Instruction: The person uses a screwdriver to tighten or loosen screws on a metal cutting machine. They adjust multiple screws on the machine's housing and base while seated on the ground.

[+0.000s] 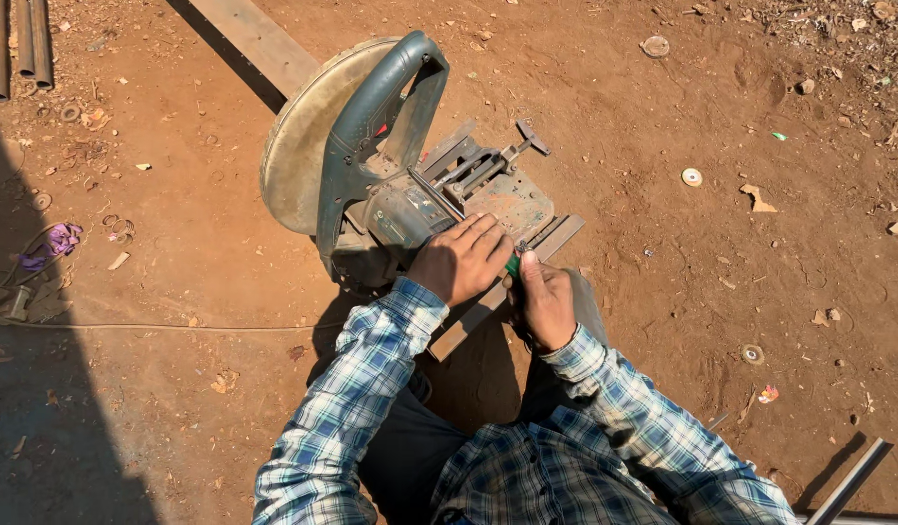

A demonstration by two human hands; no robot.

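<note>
A: We note the left hand point(461, 258) spread flat on the saw point(371, 165) base; right hand point(544, 299) pinching a green tool point(512, 264) at the bar point(488, 303).

B: Agreed. Bar lies near-right of the blade, uncut; cutting remains, we judge.

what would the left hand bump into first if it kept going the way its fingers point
Most likely the vise clamp on the chop saw base, since the left hand points up and right over the base. Depth is hard to judge from above.
</note>
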